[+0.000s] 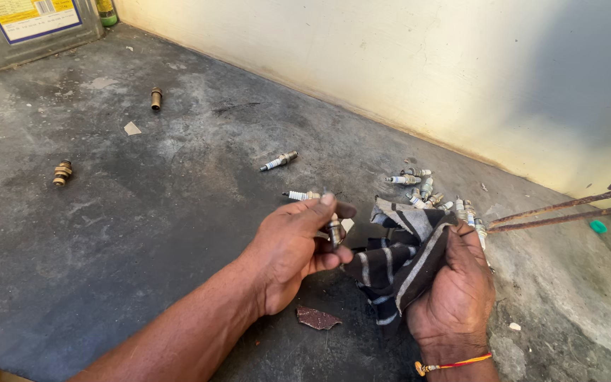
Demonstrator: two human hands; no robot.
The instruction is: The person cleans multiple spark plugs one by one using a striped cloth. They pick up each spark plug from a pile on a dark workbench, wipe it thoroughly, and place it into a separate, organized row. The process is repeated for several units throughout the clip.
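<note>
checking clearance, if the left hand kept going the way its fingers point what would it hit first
Probably the striped cloth held in the right hand; the left hand, gripping a spark plug, points rightward at it, though depth is unclear.

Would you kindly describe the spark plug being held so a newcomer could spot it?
Start at the grey concrete floor below the cream wall. The left hand pinches one spark plug upright beside the striped cloth; all others lie on the floor.

My left hand [295, 247] sits just left of the striped cloth [397, 258], forearm bare and angled in from the lower left, fingers curled and pinching something small. My right hand [454, 290] lies right of the cloth, back up, fingers closed into its folds.
</note>
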